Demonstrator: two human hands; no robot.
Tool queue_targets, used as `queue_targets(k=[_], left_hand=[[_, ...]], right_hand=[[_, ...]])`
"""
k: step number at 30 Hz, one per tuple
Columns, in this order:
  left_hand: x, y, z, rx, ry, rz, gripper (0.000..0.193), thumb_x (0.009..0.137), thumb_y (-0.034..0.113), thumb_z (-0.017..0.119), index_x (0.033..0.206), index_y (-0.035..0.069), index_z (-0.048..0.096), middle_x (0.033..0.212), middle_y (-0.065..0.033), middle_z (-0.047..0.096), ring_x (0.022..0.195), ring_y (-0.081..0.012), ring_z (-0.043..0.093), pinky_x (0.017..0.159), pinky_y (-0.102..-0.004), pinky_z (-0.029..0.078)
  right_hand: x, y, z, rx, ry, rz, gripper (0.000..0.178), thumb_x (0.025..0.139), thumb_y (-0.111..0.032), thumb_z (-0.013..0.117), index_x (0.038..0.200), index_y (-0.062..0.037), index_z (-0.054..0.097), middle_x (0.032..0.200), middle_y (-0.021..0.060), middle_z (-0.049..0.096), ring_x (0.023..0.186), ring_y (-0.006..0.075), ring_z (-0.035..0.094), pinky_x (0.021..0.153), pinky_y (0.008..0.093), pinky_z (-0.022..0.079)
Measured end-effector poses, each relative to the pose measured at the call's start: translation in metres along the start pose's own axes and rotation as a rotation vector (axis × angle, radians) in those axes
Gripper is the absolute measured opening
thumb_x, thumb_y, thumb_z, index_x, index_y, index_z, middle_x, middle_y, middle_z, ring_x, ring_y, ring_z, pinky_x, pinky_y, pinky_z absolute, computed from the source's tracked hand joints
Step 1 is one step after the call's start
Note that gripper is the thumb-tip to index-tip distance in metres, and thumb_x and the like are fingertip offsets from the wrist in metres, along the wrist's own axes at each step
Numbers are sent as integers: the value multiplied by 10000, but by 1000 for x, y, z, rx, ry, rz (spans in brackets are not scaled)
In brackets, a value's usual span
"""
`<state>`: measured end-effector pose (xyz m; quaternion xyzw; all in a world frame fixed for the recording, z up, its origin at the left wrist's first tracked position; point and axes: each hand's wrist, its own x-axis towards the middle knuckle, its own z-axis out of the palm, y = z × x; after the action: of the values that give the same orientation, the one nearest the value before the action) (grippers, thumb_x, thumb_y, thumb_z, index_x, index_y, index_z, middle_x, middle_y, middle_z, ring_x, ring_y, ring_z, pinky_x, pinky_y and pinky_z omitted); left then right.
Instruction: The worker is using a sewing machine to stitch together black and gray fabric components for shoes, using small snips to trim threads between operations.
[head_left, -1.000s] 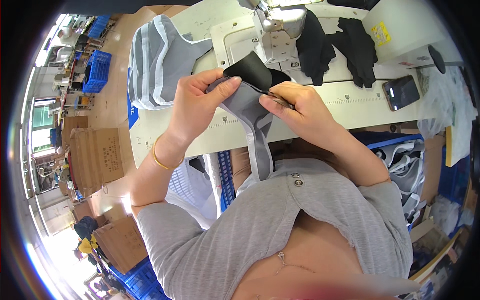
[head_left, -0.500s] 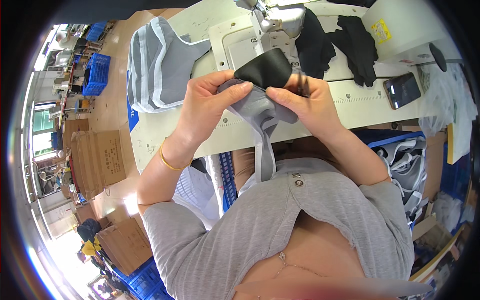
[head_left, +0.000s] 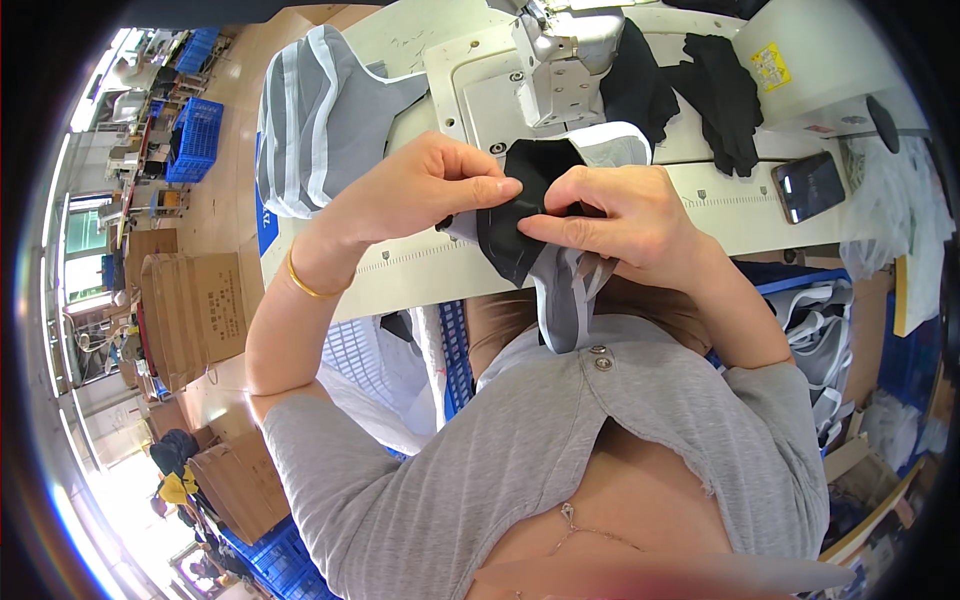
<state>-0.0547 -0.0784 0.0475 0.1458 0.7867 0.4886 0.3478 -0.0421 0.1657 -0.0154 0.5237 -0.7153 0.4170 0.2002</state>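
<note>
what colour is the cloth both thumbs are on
The cloth is black, best seen in the head view.

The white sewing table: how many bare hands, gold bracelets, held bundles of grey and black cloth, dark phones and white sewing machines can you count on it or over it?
Bare hands, left hand and right hand: 2
Thin gold bracelet: 1
Held grey-and-black cloth bundle: 1
Dark rectangular phone: 1
White metal sewing machine: 1
Total: 6

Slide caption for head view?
Left hand and right hand pinch a black fabric panel with grey fabric near a white sewing machine.
</note>
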Motion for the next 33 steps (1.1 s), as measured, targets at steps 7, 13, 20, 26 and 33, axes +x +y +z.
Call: queue_targets(k=[7, 13, 20, 26, 33], left_hand=[[-10, 15, 2, 162, 13, 71, 96, 866, 68, 697, 828, -14, 664, 730, 12, 608, 674, -50, 496, 614, -226, 418], [-12, 22, 20, 335, 245, 198, 90, 768, 5, 733, 810, -8, 655, 725, -19, 588, 689, -96, 524, 650, -253, 434], [-8, 19, 13, 309, 224, 246, 92, 772, 28, 750, 808, 6, 668, 740, -12, 604, 694, -85, 525, 660, -246, 430], [-5, 12, 10, 272, 210, 249, 103, 791, 58, 766, 822, 6, 682, 750, -7, 612, 708, -76, 533, 667, -238, 429], [-7, 13, 10, 284, 238, 259, 85, 805, 30, 748, 833, 0, 674, 772, -6, 597, 737, -76, 532, 684, -229, 425]], right_hand=[[4, -4, -4, 123, 24, 131, 319, 682, -20, 698, 996, -74, 672, 826, 24, 616, 644, 207, 629, 541, 308, 491], [4, -1, 0, 109, -53, 262, 168, 757, -73, 736, 910, -45, 674, 764, 57, 626, 654, 239, 632, 563, 335, 479], [3, -1, 2, 108, -37, 277, 124, 767, -96, 749, 844, -47, 665, 748, 50, 625, 649, 238, 630, 564, 328, 479], [2, -4, 1, 91, -10, 285, 124, 770, -85, 752, 837, -40, 658, 741, 54, 625, 647, 231, 632, 564, 320, 483], [0, -4, 3, 155, 28, 346, 133, 788, -93, 759, 838, -35, 651, 731, 58, 618, 625, 220, 616, 554, 314, 470]])
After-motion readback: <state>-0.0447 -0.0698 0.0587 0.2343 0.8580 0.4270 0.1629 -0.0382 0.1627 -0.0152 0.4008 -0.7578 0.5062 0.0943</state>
